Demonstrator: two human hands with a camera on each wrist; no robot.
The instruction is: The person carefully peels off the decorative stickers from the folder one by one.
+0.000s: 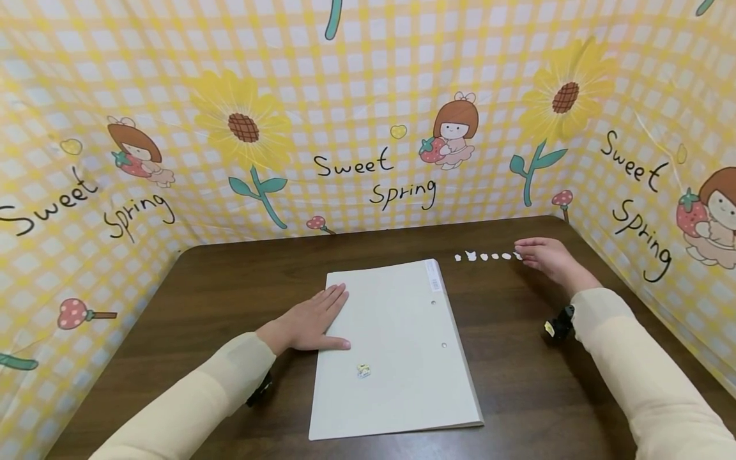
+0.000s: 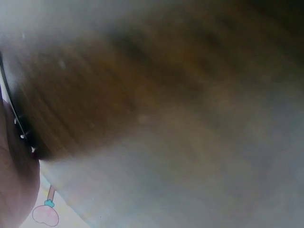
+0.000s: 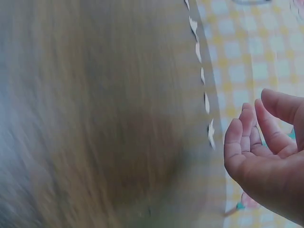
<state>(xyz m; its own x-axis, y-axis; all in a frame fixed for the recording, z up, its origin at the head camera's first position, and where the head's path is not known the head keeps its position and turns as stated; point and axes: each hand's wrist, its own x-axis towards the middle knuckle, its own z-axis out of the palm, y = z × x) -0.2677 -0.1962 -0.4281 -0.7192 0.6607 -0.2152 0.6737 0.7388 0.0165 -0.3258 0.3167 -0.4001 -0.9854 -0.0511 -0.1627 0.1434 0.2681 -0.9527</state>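
Lying flat on the brown table (image 1: 230,306), the folder (image 1: 397,358) is off-white, thin and rectangular, and it takes the middle of the head view. Its surface looks plain and matt, and at the lower right corner its layers show as a narrow dark line. Near its right edge there are two small round fastenings (image 1: 444,345), which look metallic, one above the other. In the upper right corner sits a white label (image 1: 434,276) with fine print, too small to read. On the lower left part of the cover is a small sticker (image 1: 363,371) with yellowish and grey marks. The two hands are well apart. The left hand (image 1: 307,326) rests with straight, spread fingers over the left edge of the folder. Behind the folder, to its right, six small white pieces (image 1: 484,257) lie on the table in one row; they have irregular outlines, and the second from the left has pointed tips. The right hand (image 1: 549,259) is at the right end of this row, its fingers loosely bent; I cannot tell whether it touches the last piece.
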